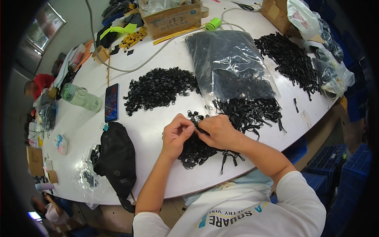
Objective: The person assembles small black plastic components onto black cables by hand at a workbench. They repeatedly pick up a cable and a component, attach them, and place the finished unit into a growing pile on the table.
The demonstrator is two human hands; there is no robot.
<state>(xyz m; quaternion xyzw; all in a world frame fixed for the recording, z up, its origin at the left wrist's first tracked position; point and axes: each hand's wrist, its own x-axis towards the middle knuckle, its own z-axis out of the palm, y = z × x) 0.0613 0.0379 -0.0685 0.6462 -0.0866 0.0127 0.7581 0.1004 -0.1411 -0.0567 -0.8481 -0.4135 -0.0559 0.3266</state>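
My left hand (177, 133) and my right hand (218, 132) meet at the near middle of the table, fingertips pinched together. Whatever is between them is small and mostly hidden by the fingers. Beneath and between the hands lies a near pile of small black plastic pieces (192, 155). Several black cord pulls with loops (227, 158) lie by my right wrist. Just beyond my right hand, more black cord pulls (252, 112) spill from a large clear plastic bag (233, 63). A separate heap of small black looped pieces (160, 87) sits farther left.
A phone (111, 102), a green bottle (81, 97) and a black mesh bag (116, 158) are on the left. Another black heap (290, 59) lies far right. A cardboard box (171, 19) and grey cable (146, 63) are at the back. Blue crates (327, 160) stand beside the table.
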